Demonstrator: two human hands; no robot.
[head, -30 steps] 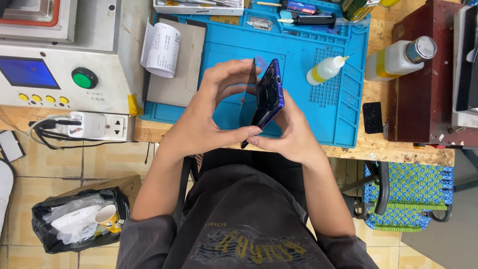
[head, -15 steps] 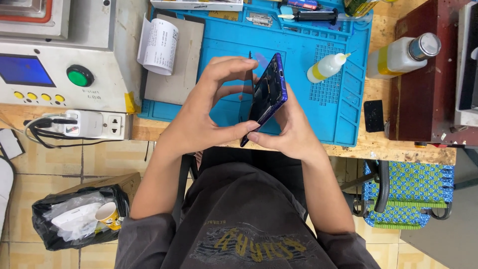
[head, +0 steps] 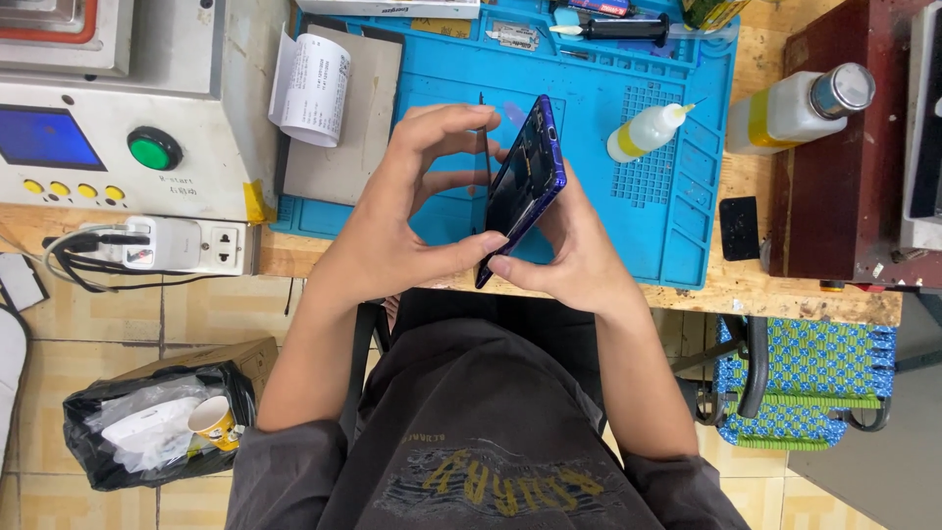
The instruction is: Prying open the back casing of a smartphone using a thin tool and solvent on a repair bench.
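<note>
Above the blue work mat [head: 628, 226], at the near edge of the wooden desk [head: 785, 285]: one purple phone frame [head: 525, 177], held on edge and tilted, clear of the mat, its open inside turned toward the left hand.

Left hand [head: 392, 231]: fingers arched over the top, thumb pressing the frame's lower end; clamped on the phone frame. A thin dark panel edge [head: 485, 147] stands just beside the frame on this side, under the fingertips.

Right hand [head: 579, 250]: cupped behind the frame, thumb at its lower end near the left thumb; also closed on the frame.

On the mat, right of the frame: small squeeze bottle [head: 648, 131] with yellow liquid, lying down.
Far edge of mat: dark-handled tool [head: 613, 29].
Left of mat: grey pad [head: 343, 137] with curled paper slip [head: 314, 88]; machine with green button [head: 154, 149]; power strip [head: 177, 245].
Right, on desk: larger bottle [head: 800, 108] with metal cap.
Floor, lower left: bin with black bag [head: 157, 422].
</note>
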